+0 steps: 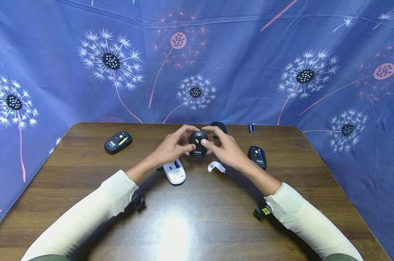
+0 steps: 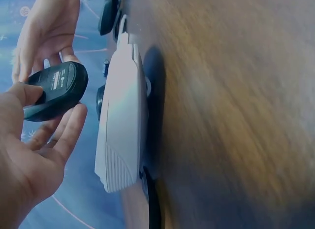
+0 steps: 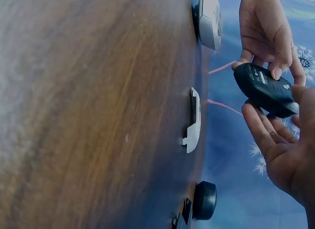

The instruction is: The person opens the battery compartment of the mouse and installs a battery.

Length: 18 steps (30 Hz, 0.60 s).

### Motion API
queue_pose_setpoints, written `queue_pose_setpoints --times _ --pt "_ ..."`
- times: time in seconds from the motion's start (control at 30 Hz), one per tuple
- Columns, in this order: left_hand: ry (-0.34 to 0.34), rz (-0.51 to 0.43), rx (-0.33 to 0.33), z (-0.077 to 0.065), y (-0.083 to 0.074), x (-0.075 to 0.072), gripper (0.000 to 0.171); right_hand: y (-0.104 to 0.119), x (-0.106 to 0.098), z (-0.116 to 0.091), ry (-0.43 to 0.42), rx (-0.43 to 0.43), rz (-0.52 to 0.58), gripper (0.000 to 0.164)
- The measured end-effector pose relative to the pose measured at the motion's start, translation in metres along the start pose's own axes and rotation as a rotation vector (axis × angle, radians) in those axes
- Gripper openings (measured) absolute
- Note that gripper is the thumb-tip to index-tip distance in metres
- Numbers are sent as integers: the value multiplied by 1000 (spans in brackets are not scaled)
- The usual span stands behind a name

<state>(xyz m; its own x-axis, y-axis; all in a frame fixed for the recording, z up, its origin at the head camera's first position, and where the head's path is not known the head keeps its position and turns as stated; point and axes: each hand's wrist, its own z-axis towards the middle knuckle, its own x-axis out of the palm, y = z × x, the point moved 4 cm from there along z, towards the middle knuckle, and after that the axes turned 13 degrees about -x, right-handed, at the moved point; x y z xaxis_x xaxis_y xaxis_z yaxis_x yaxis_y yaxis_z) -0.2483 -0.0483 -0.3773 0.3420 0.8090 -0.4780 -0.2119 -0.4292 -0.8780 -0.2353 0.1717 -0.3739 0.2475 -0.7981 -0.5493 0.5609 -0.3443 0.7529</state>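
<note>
Wood-grained counter (image 1: 200, 206) bearing, left to right: a left black mouse (image 1: 113, 145), underside up; a white mouse (image 1: 176, 177), bay open; a curved white piece (image 1: 218, 165); a partly hidden dark object (image 1: 220, 126); two batteries (image 1: 252, 128); a right black mouse (image 1: 258, 159).

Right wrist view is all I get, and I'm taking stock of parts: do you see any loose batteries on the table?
Observer: Yes. In the head view, a pair of batteries lies near the far edge of the table, to the right of the held mouse.
Operator: Anything over on the far left?
Observer: Another black mouse lies there, underside up, with its compartment uncovered.
Operator: I only get the white mouse side-on. Is anything inside it?
Observer: The head view shows something blue in its opening, probably a battery.
</note>
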Motion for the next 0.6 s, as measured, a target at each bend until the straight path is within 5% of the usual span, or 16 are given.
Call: queue_pose_setpoints --times 0.23,0.6 --pt "22 -123 -65 1 0 4 55 5 -1 -1 -20 -137 -55 56" --pt "53 -191 -115 3 4 6 55 6 2 -1 8 -149 -85 49"
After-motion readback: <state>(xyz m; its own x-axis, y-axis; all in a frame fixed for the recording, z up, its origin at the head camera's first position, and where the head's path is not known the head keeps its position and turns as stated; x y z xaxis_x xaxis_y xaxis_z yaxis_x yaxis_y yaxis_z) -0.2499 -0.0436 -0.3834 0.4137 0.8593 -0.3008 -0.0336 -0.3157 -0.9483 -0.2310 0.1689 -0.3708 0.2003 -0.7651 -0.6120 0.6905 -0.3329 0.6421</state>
